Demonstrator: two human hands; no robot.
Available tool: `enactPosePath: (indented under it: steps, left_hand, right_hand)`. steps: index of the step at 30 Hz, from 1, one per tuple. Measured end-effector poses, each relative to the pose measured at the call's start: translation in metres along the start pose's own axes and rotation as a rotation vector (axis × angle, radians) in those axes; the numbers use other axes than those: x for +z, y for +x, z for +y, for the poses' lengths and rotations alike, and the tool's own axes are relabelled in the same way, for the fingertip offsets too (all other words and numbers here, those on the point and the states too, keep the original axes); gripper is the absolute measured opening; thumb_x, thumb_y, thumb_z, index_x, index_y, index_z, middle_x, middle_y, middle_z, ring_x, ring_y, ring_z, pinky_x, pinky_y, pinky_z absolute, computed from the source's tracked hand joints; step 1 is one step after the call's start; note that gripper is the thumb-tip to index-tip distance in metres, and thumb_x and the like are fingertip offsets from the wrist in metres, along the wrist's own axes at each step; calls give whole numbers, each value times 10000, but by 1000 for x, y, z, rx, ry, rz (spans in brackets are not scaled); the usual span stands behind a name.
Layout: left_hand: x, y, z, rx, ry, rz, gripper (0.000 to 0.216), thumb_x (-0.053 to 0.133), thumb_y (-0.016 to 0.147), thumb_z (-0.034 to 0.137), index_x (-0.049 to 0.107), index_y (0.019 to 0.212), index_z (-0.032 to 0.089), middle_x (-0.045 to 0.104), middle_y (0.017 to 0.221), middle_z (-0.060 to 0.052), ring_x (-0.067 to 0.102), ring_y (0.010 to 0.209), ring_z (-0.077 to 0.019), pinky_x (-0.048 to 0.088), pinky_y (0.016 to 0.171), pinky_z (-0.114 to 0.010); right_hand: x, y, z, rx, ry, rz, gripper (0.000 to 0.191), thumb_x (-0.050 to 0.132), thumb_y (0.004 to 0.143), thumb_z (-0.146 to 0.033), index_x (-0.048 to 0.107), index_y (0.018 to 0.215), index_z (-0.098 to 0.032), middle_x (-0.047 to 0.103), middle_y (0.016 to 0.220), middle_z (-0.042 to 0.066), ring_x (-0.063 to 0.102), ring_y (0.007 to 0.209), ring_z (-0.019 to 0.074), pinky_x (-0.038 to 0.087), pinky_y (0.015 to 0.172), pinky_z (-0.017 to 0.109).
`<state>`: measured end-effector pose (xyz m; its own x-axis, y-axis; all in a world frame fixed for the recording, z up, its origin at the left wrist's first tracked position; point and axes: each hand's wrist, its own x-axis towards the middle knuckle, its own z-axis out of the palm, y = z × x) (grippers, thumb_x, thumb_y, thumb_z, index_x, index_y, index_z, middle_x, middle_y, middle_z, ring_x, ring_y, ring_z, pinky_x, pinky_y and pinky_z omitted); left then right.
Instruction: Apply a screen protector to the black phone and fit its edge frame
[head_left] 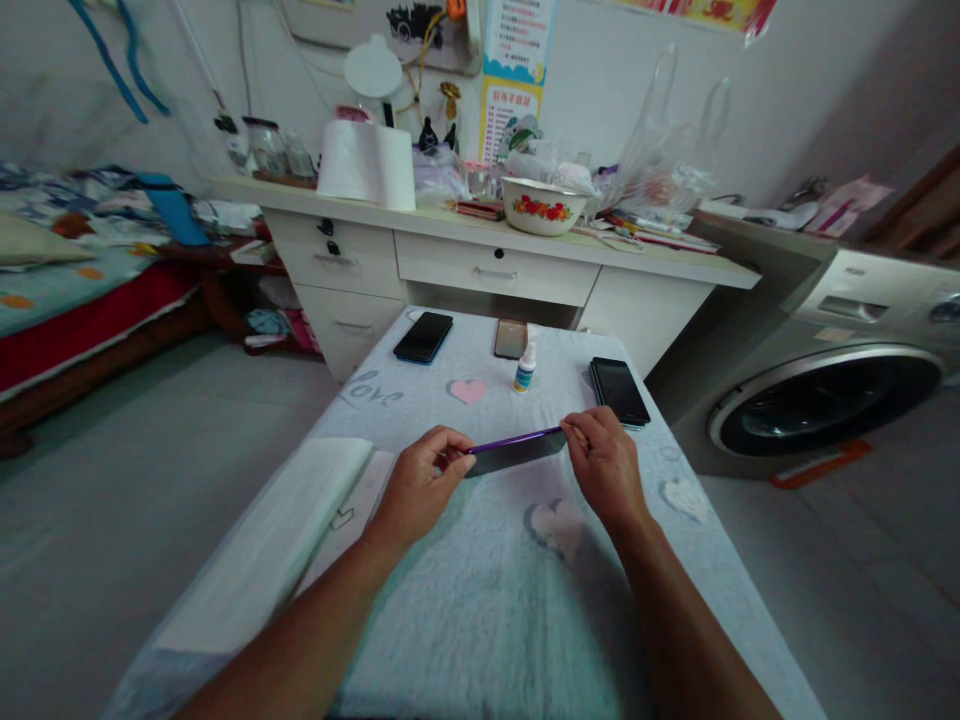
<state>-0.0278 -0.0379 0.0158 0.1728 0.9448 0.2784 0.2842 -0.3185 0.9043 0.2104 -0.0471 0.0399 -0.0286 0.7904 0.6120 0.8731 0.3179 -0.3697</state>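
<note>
A dark smartphone with a purple edge [517,452] is held sideways over the middle of the cloth-covered table. Its left end is pinched by my left hand [424,480], thumb along the near side. At the other end my right hand [604,462] grips the phone with closed fingers. Just beyond it stands a small white spray bottle [525,370] with a blue and yellow label. One black phone [424,338] lies at the far left of the table. Other dark phones [620,392], seemingly stacked, lie past my right hand. A brownish phone or case [511,338] lies behind the bottle.
A folded pale cloth [277,550] lies along the table's left side. Behind the table stands a white desk [480,270] with a floral bowl [544,205], a tissue roll [394,168] and plastic bags. To the right is a washing machine [825,350]; a bed [75,300] is at left.
</note>
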Motion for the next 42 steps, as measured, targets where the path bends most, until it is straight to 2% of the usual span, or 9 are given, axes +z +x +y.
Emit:
enactPosePath:
  steps: [13,23,36,42]
  left_hand:
    - [1,-1,4,-39,-36,17,78,605,772,214,650,829,183,602,721,17,544,665,-125,421,642,-242]
    - [2,0,2,-16,-38,35,78,634,758,220,667,811,173,647,745,-4,576,667,-131,455,635,-251]
    - [-2,-2,6,111,77,25,94,609,823,232,691,839,189,643,825,-30,599,732,-139,481,657,-245]
    - [-1,-3,6,128,94,64,86,625,819,210,705,847,196,650,803,-19,602,719,-133,476,656,-235]
  right_hand:
    - [25,-11,-46,-153,166,-99,195,450,937,-178,642,972,-169,561,900,69,550,783,152,471,720,266]
    - [35,-8,-72,-232,187,-215,195,447,936,-170,642,929,-188,563,890,56,547,801,156,469,718,258]
    - [35,-10,-72,-211,187,-194,187,465,930,-172,651,920,-197,563,889,55,541,789,151,470,713,256]
    - [34,-10,-67,-187,174,-175,184,469,921,-162,649,944,-187,563,902,62,552,805,159,472,728,264]
